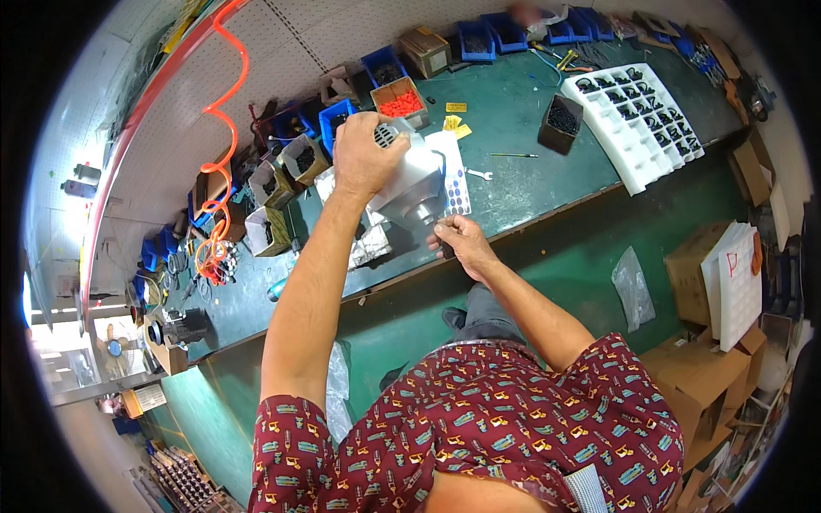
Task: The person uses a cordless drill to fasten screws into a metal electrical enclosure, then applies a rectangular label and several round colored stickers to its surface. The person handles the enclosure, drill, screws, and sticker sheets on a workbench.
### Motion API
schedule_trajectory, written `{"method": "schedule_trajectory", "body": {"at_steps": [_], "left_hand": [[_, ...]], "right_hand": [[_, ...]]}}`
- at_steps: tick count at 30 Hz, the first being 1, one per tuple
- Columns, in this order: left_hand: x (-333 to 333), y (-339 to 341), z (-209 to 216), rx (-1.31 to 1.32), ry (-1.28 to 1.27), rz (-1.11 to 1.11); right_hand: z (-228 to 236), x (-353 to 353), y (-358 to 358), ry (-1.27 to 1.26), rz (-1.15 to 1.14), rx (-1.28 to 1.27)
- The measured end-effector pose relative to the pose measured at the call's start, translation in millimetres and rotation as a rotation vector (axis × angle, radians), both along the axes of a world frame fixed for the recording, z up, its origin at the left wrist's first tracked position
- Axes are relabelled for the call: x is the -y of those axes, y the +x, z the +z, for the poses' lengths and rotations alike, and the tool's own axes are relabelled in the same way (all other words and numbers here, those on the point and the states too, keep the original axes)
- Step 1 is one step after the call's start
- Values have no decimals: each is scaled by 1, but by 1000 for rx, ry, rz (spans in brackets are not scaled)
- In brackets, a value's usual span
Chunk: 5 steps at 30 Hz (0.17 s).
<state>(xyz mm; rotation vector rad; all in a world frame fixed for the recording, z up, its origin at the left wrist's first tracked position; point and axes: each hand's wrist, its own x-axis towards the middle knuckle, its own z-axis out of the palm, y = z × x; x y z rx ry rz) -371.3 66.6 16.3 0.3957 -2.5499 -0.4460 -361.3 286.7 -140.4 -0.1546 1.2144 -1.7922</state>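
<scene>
A silver metal motor-like housing (409,184) is tilted over the workbench's near edge, with a slotted vent at its upper end and a round collar at its lower end. My left hand (366,158) is wrapped over the upper end beside the vent, gripping it. Just below the collar, my right hand (464,244) has its fingers pinched together; a small dark thing shows at them, too hidden to name. Behind the housing lies a white sheet (457,175) with rows of dark round spots. A small wrench (481,174) rests right of that sheet.
Green workbench (530,192) carries blue bins (475,41), a box of red caps (400,103), a dark-filled box (561,124) and a white foam tray (637,128) of black parts. An orange coiled hose (233,128) hangs at left. Cardboard boxes (697,372) stand at right.
</scene>
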Motion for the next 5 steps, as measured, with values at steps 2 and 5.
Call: {"method": "schedule_trajectory", "body": {"at_steps": [2,5], "left_hand": [[9,4,-5,-8,-31,-2],[30,39,-7,-40,-3,76]], "right_hand": [[1,10,9,48,-4,43],[-8,40,20,110,118,27]]}}
